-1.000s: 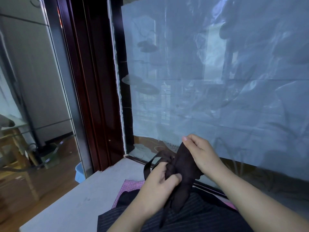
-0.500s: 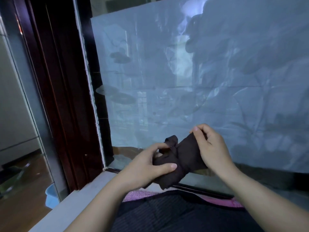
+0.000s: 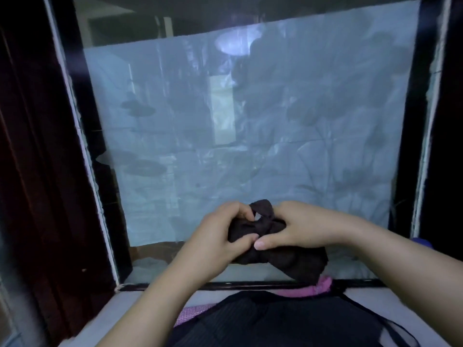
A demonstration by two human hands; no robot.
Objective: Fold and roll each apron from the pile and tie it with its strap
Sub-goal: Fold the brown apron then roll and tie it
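A dark brown rolled apron (image 3: 283, 261) is held up in the air in front of the window, with a loop of its strap (image 3: 263, 209) sticking up between my hands. My left hand (image 3: 220, 236) grips the roll's left end, fingers curled over the strap. My right hand (image 3: 298, 226) grips the roll from the right, its thumb pressed on the front by the knot. Below, the pile shows a dark pinstriped apron (image 3: 275, 321) lying on top of a pink checked one (image 3: 193, 311).
A large window pane (image 3: 250, 134) covered with pale plastic film stands close ahead, framed in dark wood (image 3: 37, 171). A grey ledge (image 3: 107, 319) carries the pile. A thin dark strap (image 3: 390, 324) trails over the ledge at the right.
The camera has swung right and the window now fills the view. Both hands have closed in together on the roll, and the strap has gone from a long loose loop to a small one.
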